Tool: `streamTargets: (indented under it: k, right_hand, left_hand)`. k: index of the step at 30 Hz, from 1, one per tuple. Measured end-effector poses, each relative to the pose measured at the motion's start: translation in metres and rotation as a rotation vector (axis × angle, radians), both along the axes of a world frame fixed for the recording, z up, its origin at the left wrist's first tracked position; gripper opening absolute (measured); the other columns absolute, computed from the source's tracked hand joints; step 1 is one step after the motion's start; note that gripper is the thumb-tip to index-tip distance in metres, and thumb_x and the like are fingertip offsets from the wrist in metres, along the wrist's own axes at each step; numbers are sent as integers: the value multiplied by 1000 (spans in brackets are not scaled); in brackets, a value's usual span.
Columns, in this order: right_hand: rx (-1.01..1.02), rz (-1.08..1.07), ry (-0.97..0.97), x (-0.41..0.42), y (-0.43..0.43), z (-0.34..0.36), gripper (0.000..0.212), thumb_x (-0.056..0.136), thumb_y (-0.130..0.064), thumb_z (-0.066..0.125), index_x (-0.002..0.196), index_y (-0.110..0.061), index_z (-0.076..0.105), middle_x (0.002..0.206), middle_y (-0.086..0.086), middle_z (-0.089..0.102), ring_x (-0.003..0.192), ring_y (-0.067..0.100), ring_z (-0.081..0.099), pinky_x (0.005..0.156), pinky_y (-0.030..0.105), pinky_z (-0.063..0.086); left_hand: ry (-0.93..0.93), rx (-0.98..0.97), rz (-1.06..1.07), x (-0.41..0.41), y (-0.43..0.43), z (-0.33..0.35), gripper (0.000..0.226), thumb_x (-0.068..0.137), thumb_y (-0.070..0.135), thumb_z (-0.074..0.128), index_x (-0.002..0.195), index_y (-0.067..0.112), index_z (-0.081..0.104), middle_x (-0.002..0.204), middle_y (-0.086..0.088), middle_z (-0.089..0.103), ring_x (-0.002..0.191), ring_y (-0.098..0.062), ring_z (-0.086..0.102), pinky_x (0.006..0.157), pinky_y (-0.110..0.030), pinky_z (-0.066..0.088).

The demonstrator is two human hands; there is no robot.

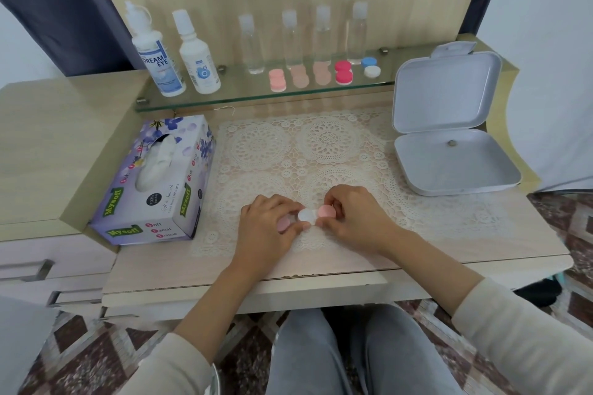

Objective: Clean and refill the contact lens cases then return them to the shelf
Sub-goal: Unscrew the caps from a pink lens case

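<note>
Pinching the lens case (306, 215) over the doily (327, 141), near desk edge (321, 271)

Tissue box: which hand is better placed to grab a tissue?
Likely left: the tissue box sits beside the left hand, though it grips the lens case; the right hand is farther off, pinching a pink cap.

Shelf (224, 99) at back, above tabletop (481, 234). On shelf: two large bottles (158, 51) left, four small bottles (292, 38) right of them, lens cases (322, 74) in row just before those. On tabletop: tissue box (157, 183) left, open box (449, 138) right, lace mat (327, 141) between. Held lens case (316, 215) at mat's front, between left hand (266, 228) and right hand (356, 218).
</note>
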State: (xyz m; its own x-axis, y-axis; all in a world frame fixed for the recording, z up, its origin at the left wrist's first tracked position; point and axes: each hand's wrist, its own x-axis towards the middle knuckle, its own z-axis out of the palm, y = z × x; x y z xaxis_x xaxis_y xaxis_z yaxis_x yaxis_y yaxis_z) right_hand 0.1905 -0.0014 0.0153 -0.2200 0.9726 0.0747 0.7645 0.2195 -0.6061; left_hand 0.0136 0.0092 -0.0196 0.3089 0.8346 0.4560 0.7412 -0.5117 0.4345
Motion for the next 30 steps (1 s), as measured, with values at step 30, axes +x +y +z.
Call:
streamTargets:
  k: [30]
  right_hand:
    - [-42,-23,-92,-2,2,11,35,74,-27,72,99,-5,61,93,4,49,82,18,47,73,26,40]
  left_hand:
    - [-17,37,-7,1,-1,-3,39,75,50,52,92,20,71,86,7,64,81,-6,42,71,-30,32]
